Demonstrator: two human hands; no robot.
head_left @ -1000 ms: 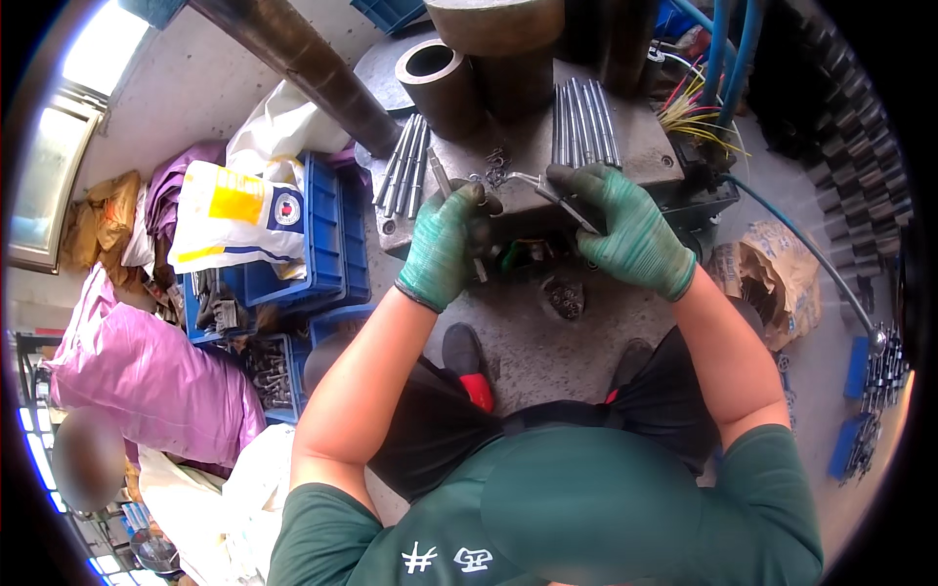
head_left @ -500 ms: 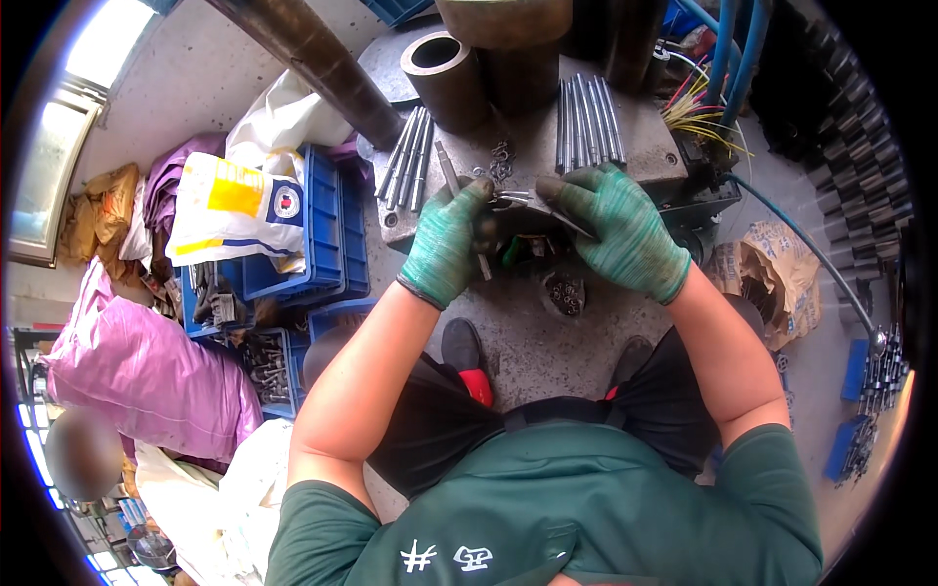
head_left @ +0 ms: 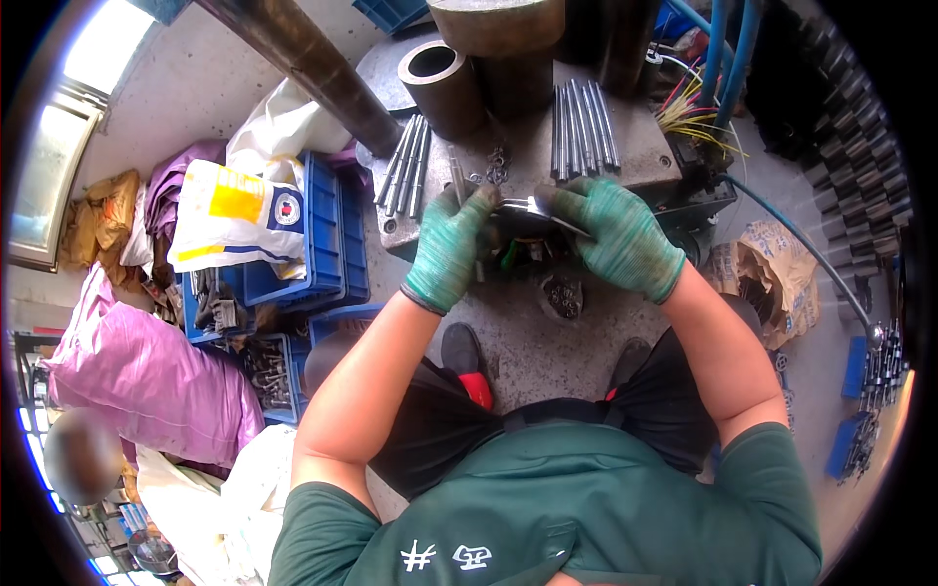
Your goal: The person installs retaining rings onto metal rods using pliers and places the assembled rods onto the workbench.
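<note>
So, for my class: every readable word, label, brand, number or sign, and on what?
Dark green cloth shirt: two white characters, wording withheld.
White and yellow plastic sack: print and a round emblem, too small to read.
Brown paper sack: faint marks, too blurred.

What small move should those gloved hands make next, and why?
Perhaps hold the silver metal rod steady in the green-gloved left hand and ease the slim metal tool in the green-gloved right hand toward it, because the tool's tip sits right by the left hand.
</note>
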